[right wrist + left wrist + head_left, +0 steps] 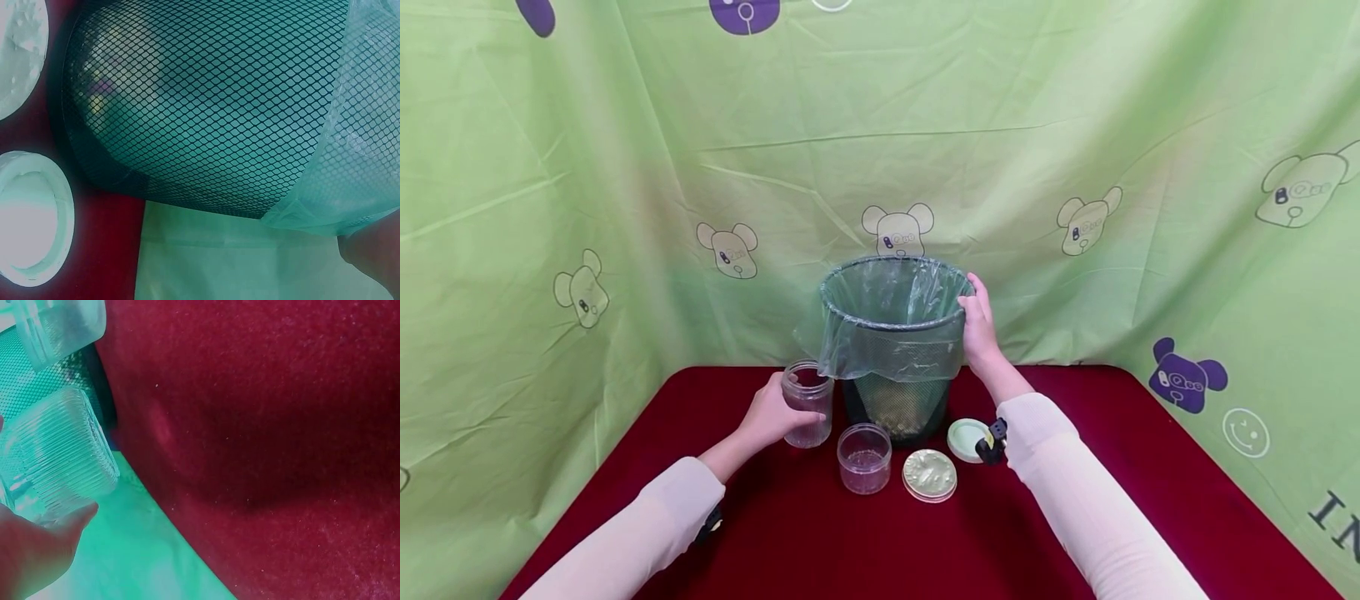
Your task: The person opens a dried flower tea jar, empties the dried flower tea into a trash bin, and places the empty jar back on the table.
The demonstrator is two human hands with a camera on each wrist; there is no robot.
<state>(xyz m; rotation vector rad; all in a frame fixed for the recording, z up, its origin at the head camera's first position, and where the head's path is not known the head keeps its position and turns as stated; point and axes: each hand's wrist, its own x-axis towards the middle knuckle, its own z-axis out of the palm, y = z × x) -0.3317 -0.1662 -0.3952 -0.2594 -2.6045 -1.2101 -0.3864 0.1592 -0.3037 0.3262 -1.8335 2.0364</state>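
My left hand [767, 414] grips a clear ribbed jar [809, 400] round its side; the jar stands mouth up, close to the left of a dark mesh bin [898, 404]. In the left wrist view, the thumb lies along the ribbed wall of the jar [59, 456]. My right hand [979, 330] holds the bin's rim at its right side, over the folded edge of a thin green plastic liner [895, 354]. The right wrist view shows the bin's mesh wall [206, 106], with only part of the hand [378, 250] at the edge.
In front of the bin stands a short clear jar [864, 467], open at the top. To its right lie a shiny metallic lid [929, 473] and a pale green lid [967, 439]. Dark red cloth [865, 550] covers the table, and a green printed curtain [895, 167] hangs behind.
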